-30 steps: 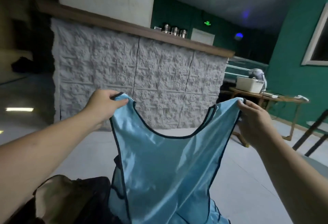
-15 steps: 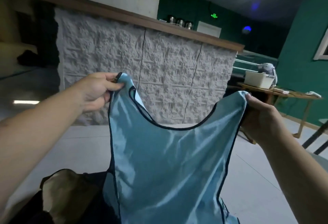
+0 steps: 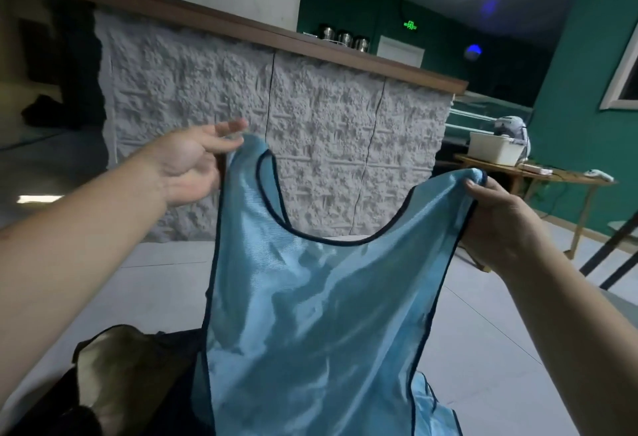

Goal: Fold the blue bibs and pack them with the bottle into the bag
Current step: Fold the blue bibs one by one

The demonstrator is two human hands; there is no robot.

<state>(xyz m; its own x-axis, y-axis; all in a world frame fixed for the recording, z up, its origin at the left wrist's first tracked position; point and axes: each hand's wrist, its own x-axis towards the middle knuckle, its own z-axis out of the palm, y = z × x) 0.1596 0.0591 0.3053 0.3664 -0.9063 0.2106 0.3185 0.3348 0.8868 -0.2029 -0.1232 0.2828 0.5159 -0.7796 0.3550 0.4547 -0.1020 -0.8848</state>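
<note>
I hold a shiny light-blue bib [image 3: 310, 304] with dark trim up in front of me, hanging by its two shoulder straps. My left hand [image 3: 193, 162] has its palm turned toward me, and its blurred fingertips pinch the left strap. My right hand [image 3: 497, 221] grips the right strap, which sits lower than the left. A black bag [image 3: 114, 377] with a tan lining lies open at the lower left, partly hidden by the bib. More blue fabric [image 3: 436, 411] peeks out at the bottom right. No bottle shows.
A white textured counter [image 3: 276, 118] with a wooden top stands ahead. At the right, a round wooden table [image 3: 538, 176] carries a white bin [image 3: 493, 147]. Dark chair legs [image 3: 614, 256] slant in at the far right. Pale floor lies below.
My left hand has turned palm-up and loosened its fingers on the left strap. The right strap now sits lower. The camera view has tilted slightly.
</note>
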